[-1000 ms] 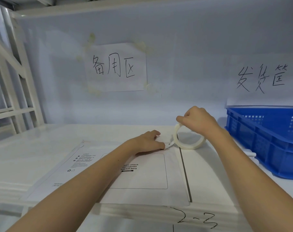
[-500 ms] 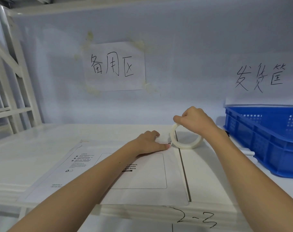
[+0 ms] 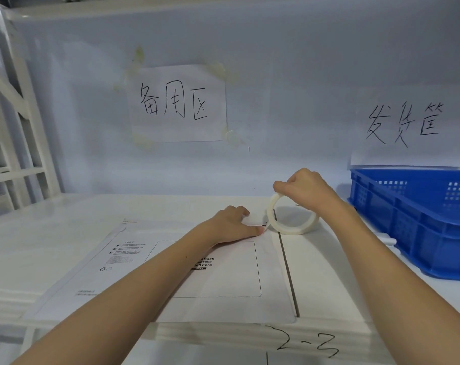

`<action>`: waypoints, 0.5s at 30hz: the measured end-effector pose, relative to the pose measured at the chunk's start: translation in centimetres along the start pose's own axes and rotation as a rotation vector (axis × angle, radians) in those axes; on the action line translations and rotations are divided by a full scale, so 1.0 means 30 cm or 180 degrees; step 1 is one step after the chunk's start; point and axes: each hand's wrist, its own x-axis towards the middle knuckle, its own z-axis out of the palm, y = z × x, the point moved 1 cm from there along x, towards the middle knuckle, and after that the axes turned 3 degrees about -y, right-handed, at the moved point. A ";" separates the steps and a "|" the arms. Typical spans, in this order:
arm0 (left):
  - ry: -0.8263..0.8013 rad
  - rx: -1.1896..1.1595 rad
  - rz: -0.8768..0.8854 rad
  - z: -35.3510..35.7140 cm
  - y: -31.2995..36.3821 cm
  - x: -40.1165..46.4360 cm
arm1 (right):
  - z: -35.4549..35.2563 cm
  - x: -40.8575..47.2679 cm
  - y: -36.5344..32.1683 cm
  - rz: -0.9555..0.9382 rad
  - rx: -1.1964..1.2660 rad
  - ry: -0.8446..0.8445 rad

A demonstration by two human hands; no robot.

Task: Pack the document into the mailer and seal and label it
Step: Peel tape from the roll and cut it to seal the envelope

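— While the white mailer [image 3: 218, 280] lies flat on the white shelf [image 3: 52, 246], printed side up, where are the person's hands?

— The left hand [image 3: 233, 226] rests on the mailer's far right corner, fingers bent and the thumb stretched along the surface toward the tape. It presses down rather than clasping anything. The right hand [image 3: 306, 189] pinches the top of a roll of pale tape [image 3: 289, 219], which stands tilted on the shelf just past the mailer's right edge. A short strip seems to run from the roll to the spot under the left thumb, though it is too pale to be sure.

— What containers are there, and what do they hold?

— The mailer is one; its contents cannot be seen, and whether its flap is closed cannot be told. A rounded rectangle outline and small black print mark its face. The other is a blue crate [image 3: 421, 219] with perforated walls, standing at the right of the shelf, well apart from the mailer. Only its inner wall shows, so what lies inside cannot be told.

— Anything else around?

— Two handwritten paper signs hang on the back wall, one [image 3: 177, 104] above the mailer, the other [image 3: 408, 127] above the crate. "2-3" [image 3: 308, 345] is written on the shelf's front edge. A white rack frame [image 3: 15, 143] stands at the left.
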 end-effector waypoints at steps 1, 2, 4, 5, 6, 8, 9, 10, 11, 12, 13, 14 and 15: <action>0.0000 0.0003 0.0002 0.000 -0.001 0.000 | -0.001 -0.002 0.000 -0.0024 -0.0030 0.0019; 0.0001 0.0006 0.0002 0.000 -0.001 0.001 | -0.003 -0.005 -0.002 -0.0049 -0.0072 0.0047; 0.0002 0.0008 -0.0003 0.001 -0.001 0.004 | -0.007 -0.011 -0.007 -0.0079 -0.0189 0.0100; 0.0001 0.0013 -0.0006 0.002 0.000 0.004 | -0.011 -0.014 -0.009 -0.0088 -0.0256 0.0126; -0.0003 0.0022 -0.0011 0.001 0.002 0.005 | -0.015 -0.017 -0.011 -0.0091 -0.0319 0.0147; -0.0009 0.0044 -0.0024 0.002 0.004 0.006 | -0.025 -0.021 -0.011 -0.0079 -0.0419 0.0178; -0.0005 0.0054 -0.0027 0.003 0.003 0.008 | -0.029 -0.023 -0.010 -0.0071 -0.0452 0.0191; -0.0003 0.0061 -0.0031 0.003 0.003 0.009 | -0.031 -0.024 -0.009 -0.0065 -0.0474 0.0201; -0.0001 0.0066 -0.0037 0.004 0.003 0.011 | -0.032 -0.025 -0.008 -0.0060 -0.0486 0.0205; 0.0002 0.0076 -0.0044 0.005 0.002 0.012 | -0.032 -0.025 -0.007 -0.0058 -0.0489 0.0202; 0.0015 0.0088 -0.0050 0.007 0.001 0.013 | -0.031 -0.025 -0.007 -0.0055 -0.0479 0.0187; 0.0041 0.0097 -0.0048 0.010 -0.001 0.014 | -0.031 -0.023 -0.006 -0.0051 -0.0454 0.0163; 0.0081 0.0101 -0.0039 0.013 -0.003 0.013 | -0.030 -0.022 -0.003 -0.0046 -0.0412 0.0132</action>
